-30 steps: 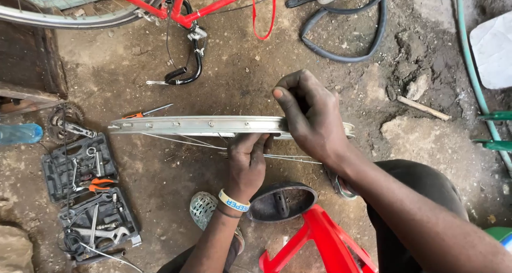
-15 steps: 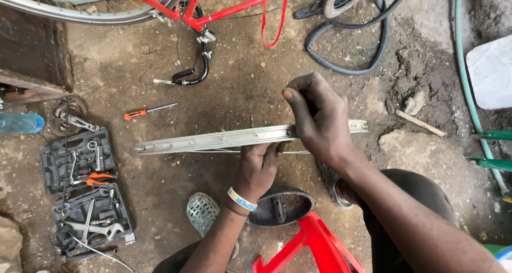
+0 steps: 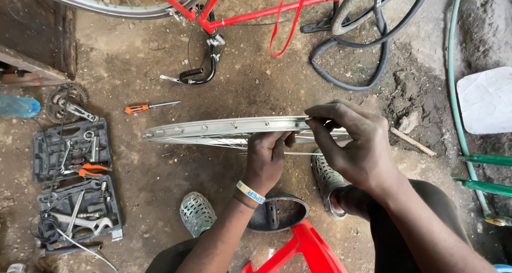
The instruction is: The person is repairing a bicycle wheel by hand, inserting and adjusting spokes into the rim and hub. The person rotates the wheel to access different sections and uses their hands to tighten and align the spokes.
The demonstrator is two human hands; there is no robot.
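A silver bicycle wheel rim (image 3: 213, 129) with thin spokes is held edge-on in front of me, above the dirt floor. My left hand (image 3: 265, 161) reaches up from below and grips the rim and spokes near the middle. At the rim's right end my right hand (image 3: 354, 145) comes over the top, its fingertips pinching the rim edge. A light wristband sits on my left wrist.
An open black tool case (image 3: 74, 182) with wrenches and pliers lies at left. An orange-handled screwdriver (image 3: 149, 107) lies on the dirt. A red bicycle frame (image 3: 240, 11), black tyre (image 3: 368, 54), green hose (image 3: 458, 107), crankset (image 3: 66, 105) and red plastic stool (image 3: 304, 251) surround me.
The rim has shifted rightwards in view and tilted a little. Both hands kept hold of it; my right hand's fingers now pinch the rim edge.
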